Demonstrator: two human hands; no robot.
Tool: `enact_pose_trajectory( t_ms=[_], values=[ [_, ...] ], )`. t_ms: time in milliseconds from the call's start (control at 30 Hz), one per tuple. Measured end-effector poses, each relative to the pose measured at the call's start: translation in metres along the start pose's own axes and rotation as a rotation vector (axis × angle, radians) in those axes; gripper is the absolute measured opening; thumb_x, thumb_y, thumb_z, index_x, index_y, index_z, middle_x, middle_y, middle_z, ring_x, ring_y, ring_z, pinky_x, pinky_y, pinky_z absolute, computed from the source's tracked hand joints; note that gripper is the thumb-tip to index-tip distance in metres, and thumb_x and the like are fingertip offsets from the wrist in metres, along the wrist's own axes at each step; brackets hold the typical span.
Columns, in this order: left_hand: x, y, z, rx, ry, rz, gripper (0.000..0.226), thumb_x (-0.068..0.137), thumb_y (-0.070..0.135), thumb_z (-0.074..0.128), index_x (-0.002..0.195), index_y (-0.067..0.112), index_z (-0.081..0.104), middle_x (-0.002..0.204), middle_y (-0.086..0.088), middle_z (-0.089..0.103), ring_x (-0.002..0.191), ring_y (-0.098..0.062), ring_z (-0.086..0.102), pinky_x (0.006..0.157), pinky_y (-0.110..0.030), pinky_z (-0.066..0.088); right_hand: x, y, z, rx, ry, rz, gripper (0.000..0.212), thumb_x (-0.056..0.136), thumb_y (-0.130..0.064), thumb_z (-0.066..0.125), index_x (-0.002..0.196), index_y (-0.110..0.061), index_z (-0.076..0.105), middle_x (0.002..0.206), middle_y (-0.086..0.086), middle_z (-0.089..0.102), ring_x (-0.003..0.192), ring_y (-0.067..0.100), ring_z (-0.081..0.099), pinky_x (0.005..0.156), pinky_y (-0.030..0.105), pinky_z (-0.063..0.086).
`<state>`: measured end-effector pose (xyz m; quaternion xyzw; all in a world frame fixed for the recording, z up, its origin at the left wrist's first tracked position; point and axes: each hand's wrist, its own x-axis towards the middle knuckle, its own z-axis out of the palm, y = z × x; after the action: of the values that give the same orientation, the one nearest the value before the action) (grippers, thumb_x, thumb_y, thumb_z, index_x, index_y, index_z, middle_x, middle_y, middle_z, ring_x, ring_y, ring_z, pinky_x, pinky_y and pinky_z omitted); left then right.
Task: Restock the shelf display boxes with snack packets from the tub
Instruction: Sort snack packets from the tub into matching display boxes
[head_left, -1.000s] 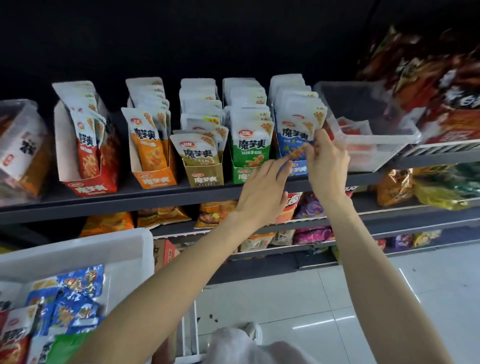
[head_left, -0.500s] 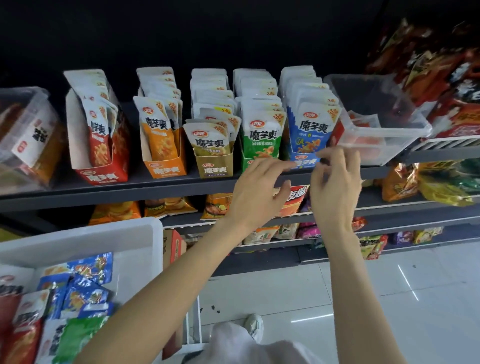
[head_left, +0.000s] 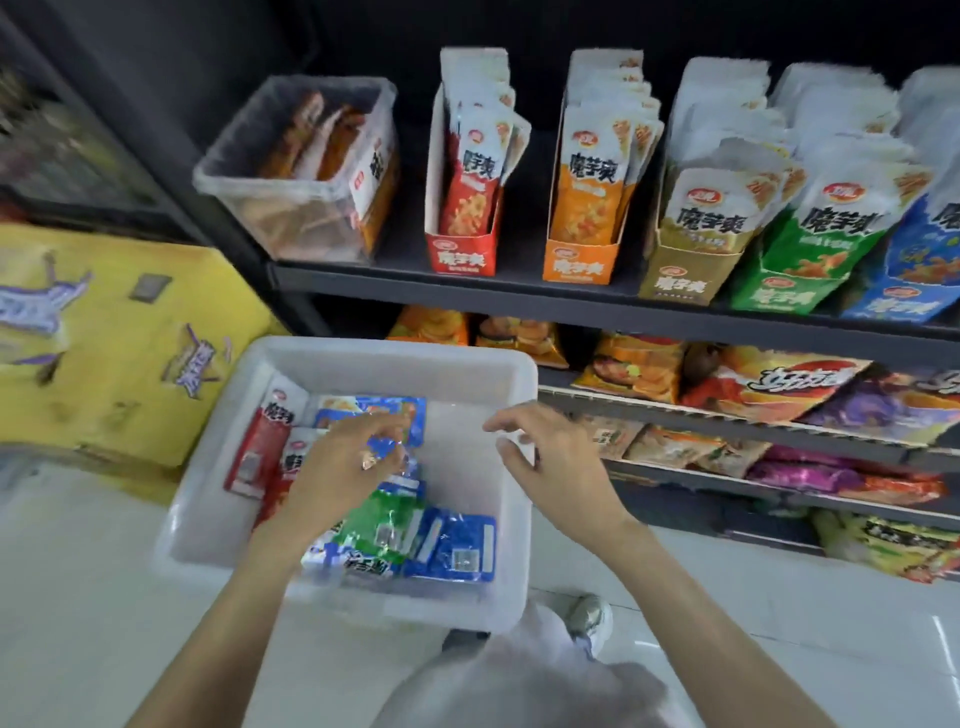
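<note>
White plastic tub (head_left: 208, 499): your left hand (head_left: 337, 467) pinches a blue packet (head_left: 387, 447); right hand (head_left: 550, 462) hovers loosely curled, empty.

The tub (head_left: 470, 374) is milky, smooth plastic; the packets (head_left: 447, 551) in it are glossy, crinkled foil; the display boxes (head_left: 579, 262) are matt printed card; the shelf (head_left: 467, 293) looks dark matt metal; the floor (head_left: 78, 597) shines.

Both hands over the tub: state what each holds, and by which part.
Left hand pinches a blue packet, seemingly at its lower edge. Right hand holds nothing.
</note>
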<state>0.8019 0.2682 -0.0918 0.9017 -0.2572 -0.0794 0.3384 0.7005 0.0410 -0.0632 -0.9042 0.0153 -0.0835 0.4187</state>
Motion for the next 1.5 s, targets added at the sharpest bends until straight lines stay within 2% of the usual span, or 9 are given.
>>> enact_pose_trajectory(
  t_ms=[200,633,733,800,867,1033,1133,1267,1500],
  values=[
    [-0.012,-0.074,-0.007,0.364,-0.246,-0.151,0.046,0.086,0.034,0.066,0.129,0.027,0.053,0.135,0.001,0.053,0.124,-0.023,0.049,0.100,-0.033,0.040,0.051,-0.007,0.083,-0.226,-0.452,0.074,0.028,0.093,-0.015,0.050,0.120,-0.017,0.059,0.123,0.005,0.057,0.114,0.023,0.053,0.095,0.034,0.041],
    [0.017,-0.105,0.004,0.550,-0.351,-0.200,0.083,0.083,0.054,0.062,0.150,0.026,0.020,0.156,-0.002,0.016,0.141,-0.026,0.017,0.110,-0.042,0.027,0.091,-0.017,0.186,-0.471,-0.514,0.273,0.061,0.092,-0.037,0.060,0.137,-0.004,0.035,0.141,0.022,0.033,0.119,0.037,0.048,0.097,0.038,0.039],
    [0.016,-0.109,0.004,0.508,-0.335,-0.191,0.084,0.081,0.055,0.062,0.149,0.028,0.021,0.155,0.000,0.017,0.140,-0.025,0.018,0.108,-0.042,0.029,0.096,-0.014,0.179,-0.309,-0.541,0.358,0.051,0.088,-0.032,0.066,0.125,-0.003,0.047,0.127,0.014,0.048,0.111,0.030,0.052,0.086,0.034,0.042],
    [0.015,-0.109,0.005,0.497,-0.330,-0.190,0.084,0.081,0.055,0.063,0.149,0.028,0.022,0.155,0.001,0.018,0.140,-0.025,0.019,0.108,-0.042,0.031,0.100,-0.009,0.168,-0.348,-0.606,0.387,0.028,0.088,-0.033,0.066,0.094,-0.008,0.055,0.097,0.007,0.054,0.097,0.028,0.054,0.068,0.028,0.040],
    [0.015,-0.109,0.005,0.489,-0.340,-0.202,0.083,0.081,0.053,0.064,0.149,0.028,0.022,0.155,0.000,0.019,0.140,-0.025,0.020,0.108,-0.042,0.030,0.100,-0.008,0.156,-0.436,-0.637,0.407,0.035,0.090,-0.034,0.063,0.070,-0.016,0.041,0.079,0.003,0.046,0.086,0.025,0.050,0.058,0.026,0.034],
    [0.019,-0.089,-0.005,0.180,-0.115,-0.262,0.061,0.086,0.036,0.065,0.140,0.019,0.043,0.141,-0.006,0.043,0.129,-0.026,0.038,0.103,-0.036,0.033,0.090,-0.018,0.120,-0.533,-0.270,0.333,0.023,0.092,-0.019,0.058,0.110,-0.008,0.051,0.104,0.014,0.064,0.100,0.034,0.060,0.073,0.033,0.041],
    [0.020,-0.048,-0.014,-0.232,0.128,-0.320,0.038,0.089,0.026,0.063,0.125,0.017,0.056,0.116,0.005,0.057,0.112,-0.014,0.053,0.090,-0.026,0.042,0.075,-0.019,0.087,-0.143,-0.025,0.341,0.031,0.088,-0.020,0.065,0.115,-0.017,0.050,0.099,-0.001,0.067,0.092,0.026,0.064,0.071,0.033,0.045],
    [0.030,0.019,-0.014,-0.698,-0.033,-0.274,0.022,0.088,0.019,0.065,0.109,0.023,0.057,0.103,0.011,0.065,0.093,0.002,0.063,0.076,-0.013,0.049,0.049,-0.028,0.043,0.736,0.090,0.447,0.041,0.083,-0.007,0.071,0.119,-0.015,0.052,0.099,0.000,0.068,0.088,0.013,0.067,0.063,0.027,0.056],
    [0.050,0.097,0.010,-0.515,-0.230,-0.034,0.024,0.084,0.008,0.069,0.094,0.023,0.055,0.088,0.009,0.063,0.067,-0.007,0.060,0.065,-0.026,0.053,0.020,-0.006,-0.024,0.550,0.273,0.412,0.005,0.090,-0.012,0.062,0.091,-0.013,0.057,0.087,-0.010,0.069,0.074,-0.004,0.066,0.058,0.012,0.049]
  ],
)
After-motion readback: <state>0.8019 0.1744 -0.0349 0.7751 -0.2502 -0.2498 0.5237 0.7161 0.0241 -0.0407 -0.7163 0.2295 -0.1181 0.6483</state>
